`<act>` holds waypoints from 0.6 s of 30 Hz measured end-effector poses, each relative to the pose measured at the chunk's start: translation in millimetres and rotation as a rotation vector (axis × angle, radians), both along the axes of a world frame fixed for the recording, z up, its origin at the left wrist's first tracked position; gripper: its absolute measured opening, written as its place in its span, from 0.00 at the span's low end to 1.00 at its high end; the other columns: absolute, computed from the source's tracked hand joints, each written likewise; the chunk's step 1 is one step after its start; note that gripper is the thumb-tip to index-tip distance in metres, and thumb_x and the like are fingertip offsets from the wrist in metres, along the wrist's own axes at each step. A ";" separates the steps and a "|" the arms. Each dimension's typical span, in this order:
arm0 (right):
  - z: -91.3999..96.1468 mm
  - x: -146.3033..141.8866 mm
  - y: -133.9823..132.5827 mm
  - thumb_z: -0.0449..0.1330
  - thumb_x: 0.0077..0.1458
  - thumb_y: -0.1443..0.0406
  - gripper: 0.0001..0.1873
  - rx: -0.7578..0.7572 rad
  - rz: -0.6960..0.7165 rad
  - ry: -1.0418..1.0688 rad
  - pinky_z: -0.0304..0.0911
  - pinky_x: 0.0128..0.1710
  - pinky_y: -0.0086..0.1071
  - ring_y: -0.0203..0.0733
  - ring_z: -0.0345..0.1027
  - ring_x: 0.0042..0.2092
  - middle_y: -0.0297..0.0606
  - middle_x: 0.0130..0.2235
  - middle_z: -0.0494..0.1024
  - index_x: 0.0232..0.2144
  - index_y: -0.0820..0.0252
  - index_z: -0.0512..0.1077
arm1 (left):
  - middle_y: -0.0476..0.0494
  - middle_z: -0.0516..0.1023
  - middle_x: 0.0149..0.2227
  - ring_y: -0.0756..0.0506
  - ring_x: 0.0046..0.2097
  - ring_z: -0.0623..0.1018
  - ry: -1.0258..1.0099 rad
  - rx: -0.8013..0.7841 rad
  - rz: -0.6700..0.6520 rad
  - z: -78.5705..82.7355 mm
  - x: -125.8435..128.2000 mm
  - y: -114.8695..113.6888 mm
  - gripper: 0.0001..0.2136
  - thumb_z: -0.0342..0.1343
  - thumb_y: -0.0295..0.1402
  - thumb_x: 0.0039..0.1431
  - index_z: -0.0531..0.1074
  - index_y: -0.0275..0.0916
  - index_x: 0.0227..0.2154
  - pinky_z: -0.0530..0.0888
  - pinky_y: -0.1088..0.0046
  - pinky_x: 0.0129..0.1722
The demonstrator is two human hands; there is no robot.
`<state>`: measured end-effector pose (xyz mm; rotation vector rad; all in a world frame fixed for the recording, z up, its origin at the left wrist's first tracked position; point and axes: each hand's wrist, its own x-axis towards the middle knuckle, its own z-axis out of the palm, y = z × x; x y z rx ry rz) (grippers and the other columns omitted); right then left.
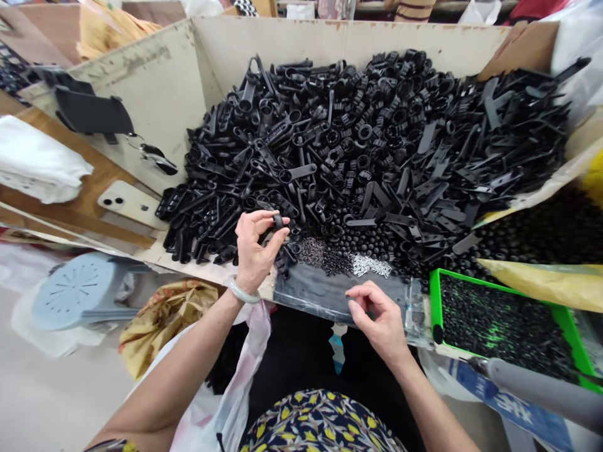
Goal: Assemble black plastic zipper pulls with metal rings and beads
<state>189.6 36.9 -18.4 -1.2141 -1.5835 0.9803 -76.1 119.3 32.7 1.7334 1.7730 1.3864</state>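
Shirt (323, 424) at six. Left hand (257, 248) pinches a part (278, 221), right hand (380, 319) a bit (348, 297) — unjoined; heap (330, 138) at twelve, loose.

Worn on my head, a camera is facing forward and steeply down, looking over my flowered top (325, 424) at close range, framing my left hand (257, 250) and right hand (377, 318) mid-view, catching the heap of black parts (367, 138) beyond and reaching past the pale back wall (353, 41).
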 end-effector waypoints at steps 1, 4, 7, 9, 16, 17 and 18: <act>-1.3 0.4 -0.6 0.60 0.61 0.68 0.06 -0.033 -0.002 0.034 0.61 0.29 0.30 0.36 0.63 0.30 0.31 0.30 0.68 0.39 0.56 0.77 | 0.44 0.82 0.47 0.41 0.54 0.79 -0.051 0.030 0.000 3.1 5.9 -0.7 0.13 0.64 0.35 0.65 0.71 0.41 0.50 0.66 0.54 0.62; -5.7 3.5 -4.6 0.61 0.62 0.67 0.06 -0.099 0.004 0.101 0.61 0.29 0.30 0.36 0.63 0.30 0.31 0.31 0.68 0.40 0.56 0.77 | 0.49 0.77 0.39 0.46 0.39 0.79 -0.351 0.013 -0.114 4.7 33.2 -16.0 0.20 0.69 0.36 0.59 0.68 0.43 0.50 0.75 0.67 0.42; -7.4 8.4 -10.8 0.61 0.62 0.66 0.05 -0.103 0.002 0.085 0.62 0.30 0.30 0.36 0.64 0.30 0.31 0.31 0.68 0.40 0.55 0.77 | 0.53 0.74 0.34 0.51 0.31 0.74 -0.686 -0.333 -0.242 -7.2 70.0 -47.3 0.21 0.70 0.36 0.58 0.69 0.44 0.51 0.70 0.74 0.30; -6.2 11.9 -15.0 0.61 0.62 0.66 0.05 -0.096 -0.003 0.049 0.62 0.30 0.30 0.36 0.64 0.30 0.32 0.32 0.69 0.40 0.55 0.77 | 0.55 0.70 0.31 0.55 0.24 0.67 -0.922 -0.588 -0.242 -18.2 91.1 -68.9 0.21 0.70 0.38 0.57 0.71 0.42 0.50 0.64 0.76 0.23; 4.2 17.2 -20.2 0.61 0.60 0.68 0.05 -0.026 -0.005 -0.077 0.64 0.29 0.29 0.36 0.65 0.29 0.32 0.31 0.72 0.37 0.55 0.77 | 0.44 0.80 0.43 0.49 0.38 0.79 -1.424 -0.891 -0.226 -17.5 106.7 -104.0 0.23 0.70 0.32 0.55 0.73 0.41 0.53 0.75 0.73 0.40; 4.8 16.6 -20.0 0.61 0.60 0.68 0.05 -0.016 -0.007 -0.085 0.64 0.29 0.29 0.35 0.65 0.29 0.32 0.31 0.72 0.37 0.55 0.77 | 0.43 0.80 0.47 0.48 0.42 0.80 -1.436 -0.881 -0.238 -15.0 105.5 -105.4 0.25 0.70 0.30 0.54 0.73 0.43 0.55 0.75 0.71 0.44; 4.8 15.8 -20.0 0.60 0.60 0.68 0.05 -0.010 -0.009 -0.092 0.64 0.29 0.29 0.35 0.66 0.29 0.32 0.32 0.73 0.37 0.55 0.77 | 0.42 0.79 0.51 0.47 0.45 0.81 -1.433 -0.869 -0.252 -13.4 104.7 -106.6 0.28 0.70 0.28 0.53 0.73 0.44 0.57 0.76 0.69 0.47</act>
